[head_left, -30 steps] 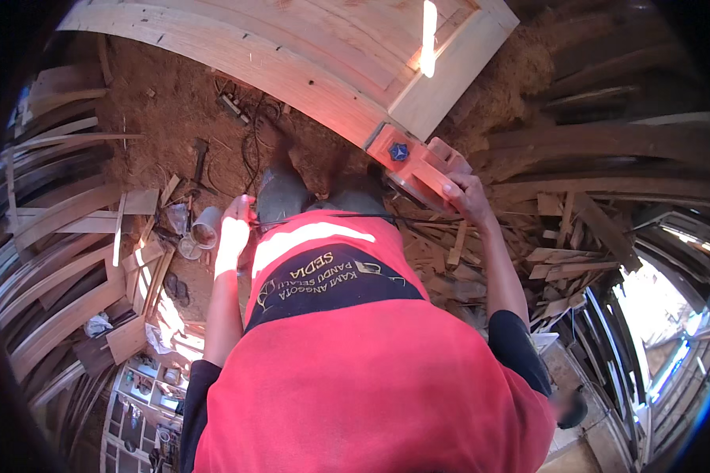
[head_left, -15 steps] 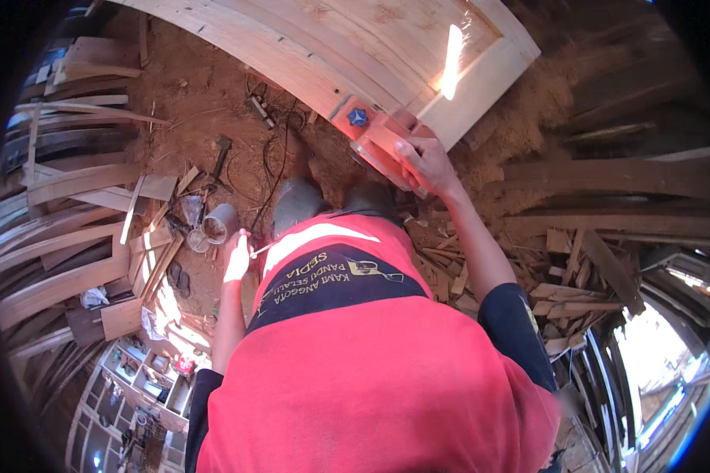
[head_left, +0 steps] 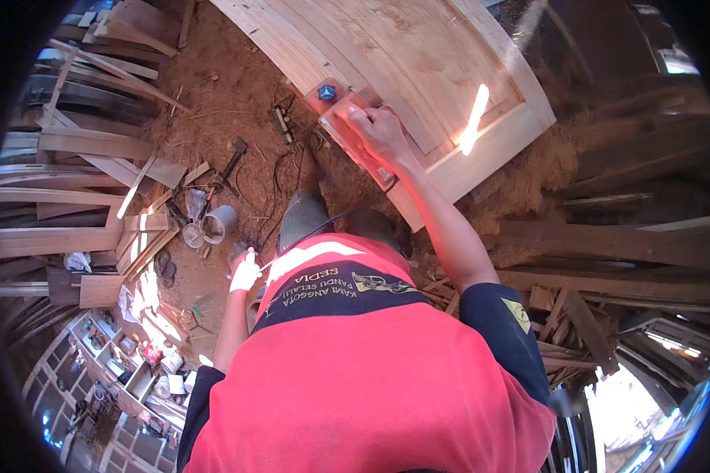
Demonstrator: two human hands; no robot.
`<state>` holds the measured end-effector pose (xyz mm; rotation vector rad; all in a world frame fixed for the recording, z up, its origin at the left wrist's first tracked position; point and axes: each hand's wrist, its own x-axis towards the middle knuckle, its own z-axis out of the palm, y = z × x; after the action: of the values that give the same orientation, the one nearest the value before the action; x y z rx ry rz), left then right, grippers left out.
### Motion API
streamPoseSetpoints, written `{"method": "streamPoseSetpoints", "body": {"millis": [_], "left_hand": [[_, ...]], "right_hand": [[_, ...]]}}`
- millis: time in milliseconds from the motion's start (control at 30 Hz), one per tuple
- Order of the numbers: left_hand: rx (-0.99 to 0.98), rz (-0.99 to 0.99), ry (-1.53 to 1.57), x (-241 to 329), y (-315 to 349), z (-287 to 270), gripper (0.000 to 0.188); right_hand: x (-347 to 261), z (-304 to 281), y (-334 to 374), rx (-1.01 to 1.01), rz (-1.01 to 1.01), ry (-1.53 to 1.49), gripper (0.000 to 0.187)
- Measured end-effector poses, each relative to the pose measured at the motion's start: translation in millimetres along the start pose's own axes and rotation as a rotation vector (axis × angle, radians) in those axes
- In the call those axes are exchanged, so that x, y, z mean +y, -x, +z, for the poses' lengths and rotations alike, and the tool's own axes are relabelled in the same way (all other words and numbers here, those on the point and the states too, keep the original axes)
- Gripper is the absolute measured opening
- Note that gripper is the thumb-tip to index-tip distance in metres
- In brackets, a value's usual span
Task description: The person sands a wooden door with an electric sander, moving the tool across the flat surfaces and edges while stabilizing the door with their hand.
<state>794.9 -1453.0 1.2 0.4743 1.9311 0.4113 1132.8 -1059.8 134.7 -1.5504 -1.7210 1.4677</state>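
- Head view: right hand (head_left: 380, 130) closed around the top of an orange, boxy handheld power tool (head_left: 347, 126) with a blue knob, resting on the near edge of a pale wooden panelled door (head_left: 418, 71) lying flat above the sawdust floor (head_left: 213, 102).
- Probably heavy, rigid, hard-cased; best gripped from above by its body, clear of the underside.
- Black cable (head_left: 280, 185) trailing down, likely to snag.
- Left hand (head_left: 245, 274) low beside the red shirt, washed out by sunlight; grip impossible to tell.
- Grey metal cup (head_left: 217, 223) among offcuts, well apart.
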Motion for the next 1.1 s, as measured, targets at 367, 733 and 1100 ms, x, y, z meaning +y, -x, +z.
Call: {"method": "streamPoseSetpoints", "body": {"millis": [367,733,1100], "left_hand": [[0.093,0.021,-0.033,19,11,2,0.048],[0.165,0.052,-0.062,63,-44,-16,0.051],[0.170,-0.117,0.059,130,-121,-72,0.055]], "right_hand": [[-39,63,-120,0.041,-0.155,-0.081,0.059],[-102,110,-215,0.030,-0.135,-0.065,0.059],[-163,145,-317,0.039,-0.144,0.008,0.058]]}}
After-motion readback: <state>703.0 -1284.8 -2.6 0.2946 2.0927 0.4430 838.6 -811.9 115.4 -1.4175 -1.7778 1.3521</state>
